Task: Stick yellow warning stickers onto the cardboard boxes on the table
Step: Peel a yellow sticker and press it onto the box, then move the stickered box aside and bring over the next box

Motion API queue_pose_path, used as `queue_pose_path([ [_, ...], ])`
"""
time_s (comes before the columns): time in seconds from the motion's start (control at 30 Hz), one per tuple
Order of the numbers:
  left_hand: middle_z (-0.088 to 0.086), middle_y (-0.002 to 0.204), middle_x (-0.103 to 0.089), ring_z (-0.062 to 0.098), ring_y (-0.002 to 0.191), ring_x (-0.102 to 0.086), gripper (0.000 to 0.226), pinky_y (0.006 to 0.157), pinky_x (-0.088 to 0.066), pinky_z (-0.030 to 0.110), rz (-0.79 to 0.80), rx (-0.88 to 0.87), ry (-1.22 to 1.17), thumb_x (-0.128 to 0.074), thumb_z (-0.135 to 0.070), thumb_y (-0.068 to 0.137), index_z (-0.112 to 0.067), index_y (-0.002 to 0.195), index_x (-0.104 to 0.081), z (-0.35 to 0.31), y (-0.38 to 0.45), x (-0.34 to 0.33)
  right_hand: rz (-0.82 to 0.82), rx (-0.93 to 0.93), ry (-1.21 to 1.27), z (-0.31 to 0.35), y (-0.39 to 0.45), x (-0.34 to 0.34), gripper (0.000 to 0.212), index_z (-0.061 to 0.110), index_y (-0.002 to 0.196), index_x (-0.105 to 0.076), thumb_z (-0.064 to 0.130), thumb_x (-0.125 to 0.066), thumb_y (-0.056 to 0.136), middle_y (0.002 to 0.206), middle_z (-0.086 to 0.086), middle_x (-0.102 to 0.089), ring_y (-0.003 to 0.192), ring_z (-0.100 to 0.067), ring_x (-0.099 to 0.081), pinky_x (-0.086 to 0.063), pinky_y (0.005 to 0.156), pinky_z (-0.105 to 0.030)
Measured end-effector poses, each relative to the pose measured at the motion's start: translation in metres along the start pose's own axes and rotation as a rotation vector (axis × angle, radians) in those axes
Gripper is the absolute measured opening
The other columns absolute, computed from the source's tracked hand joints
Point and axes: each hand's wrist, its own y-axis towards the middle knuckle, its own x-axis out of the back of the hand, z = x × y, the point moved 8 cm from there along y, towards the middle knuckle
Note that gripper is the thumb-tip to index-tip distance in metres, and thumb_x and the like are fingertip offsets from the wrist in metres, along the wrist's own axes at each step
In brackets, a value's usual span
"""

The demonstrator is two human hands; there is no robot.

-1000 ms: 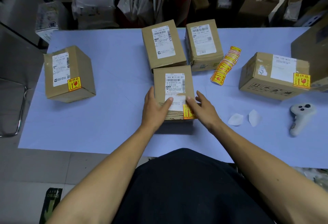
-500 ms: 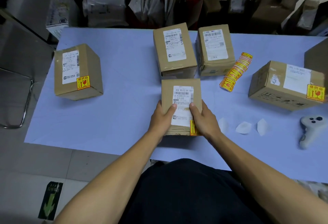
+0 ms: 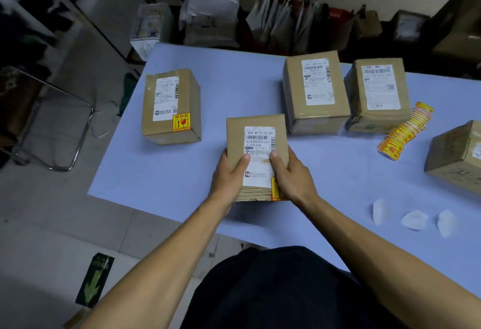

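Note:
A small cardboard box (image 3: 256,130) with a white shipping label sits lifted slightly in the middle of the table, gripped from both sides. My left hand (image 3: 229,175) holds its left side, thumb on the label. My right hand (image 3: 292,175) holds its right side, partly covering a yellow warning sticker (image 3: 274,189) at the box's near right corner. A strip of yellow stickers (image 3: 406,130) lies on the table to the right. A box at the left (image 3: 170,104) carries a yellow sticker (image 3: 181,121). Two boxes behind, one (image 3: 315,91) and another (image 3: 378,94), show no yellow sticker.
The pale blue table (image 3: 156,169) ends at its left and near edges. Another box (image 3: 458,154) is cut off at the right. Three white peeled backing scraps (image 3: 413,219) lie at the near right. Parcels and bags crowd the floor behind the table; a metal chair frame (image 3: 65,130) stands left.
Both hands have closed around the middle box's sides and lifted it a little; a second ago they rested flat at its near end. The view has shifted left.

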Motion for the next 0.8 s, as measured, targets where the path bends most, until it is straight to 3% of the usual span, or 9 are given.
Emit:
queue_pose_path([
  [0.13, -0.005, 0.121, -0.068, 0.012, 0.106, -0.066, 0.042, 0.09, -0.052, 0.03, -0.023, -0.034, 0.011, -0.06, -0.04, 0.094, -0.023, 0.132, -0.054, -0.027, 0.041, 0.031, 0.005, 0.008, 0.025, 0.038, 0.037, -0.015, 0.049, 0.026, 0.135, -0.048, 0.057, -0.038, 0.098, 0.127, 0.0, -0.065, 0.116, -0.025, -0.06, -0.044, 0.087, -0.032],
  [0.23, -0.003, 0.118, -0.069, 0.012, 0.104, -0.066, 0.038, 0.083, -0.052, 0.027, -0.022, -0.018, 0.007, -0.061, -0.039, 0.094, -0.02, 0.128, -0.057, -0.043, 0.077, 0.042, 0.039, -0.018, 0.095, 0.059, 0.069, -0.021, 0.047, 0.026, 0.132, -0.051, 0.057, -0.041, 0.097, 0.129, 0.002, -0.064, 0.116, -0.021, -0.06, -0.046, 0.098, -0.037],
  [0.37, 0.001, 0.119, -0.07, 0.019, 0.107, -0.067, 0.04, 0.093, -0.053, 0.036, 0.013, 0.036, 0.001, -0.061, -0.037, 0.094, -0.016, 0.127, -0.059, -0.056, 0.125, 0.043, 0.069, -0.071, 0.167, 0.074, 0.11, -0.026, 0.047, 0.024, 0.13, -0.054, 0.055, -0.044, 0.097, 0.125, 0.003, -0.065, 0.11, -0.016, -0.062, -0.048, 0.097, -0.035],
  [0.5, -0.001, 0.115, -0.071, 0.019, 0.105, -0.067, 0.043, 0.092, -0.054, 0.037, 0.005, 0.063, 0.021, -0.063, -0.045, 0.09, -0.019, 0.124, -0.06, -0.062, 0.158, 0.046, 0.105, -0.1, 0.207, 0.078, 0.145, -0.035, 0.046, 0.024, 0.13, -0.054, 0.054, -0.045, 0.096, 0.124, 0.003, -0.066, 0.109, -0.015, -0.064, -0.05, 0.099, -0.038],
  [0.63, -0.001, 0.115, -0.071, 0.02, 0.105, -0.067, 0.057, 0.094, -0.053, 0.04, -0.011, 0.072, 0.041, -0.061, -0.054, 0.077, -0.02, 0.123, -0.06, -0.065, 0.179, 0.052, 0.105, -0.105, 0.172, 0.081, 0.167, -0.044, 0.058, 0.027, 0.132, -0.051, 0.065, -0.042, 0.088, 0.126, 0.003, -0.066, 0.113, -0.02, -0.063, -0.048, 0.102, -0.045],
  [0.8, -0.001, 0.115, -0.071, 0.017, 0.105, -0.067, 0.052, 0.093, -0.053, 0.035, -0.029, 0.038, 0.047, -0.06, -0.048, 0.081, -0.017, 0.124, -0.062, -0.058, 0.19, 0.057, 0.11, -0.096, 0.071, 0.079, 0.178, -0.055, 0.057, 0.032, 0.132, -0.048, 0.068, -0.037, 0.089, 0.121, 0.007, -0.067, 0.11, -0.019, -0.063, -0.048, 0.098, -0.04],
])
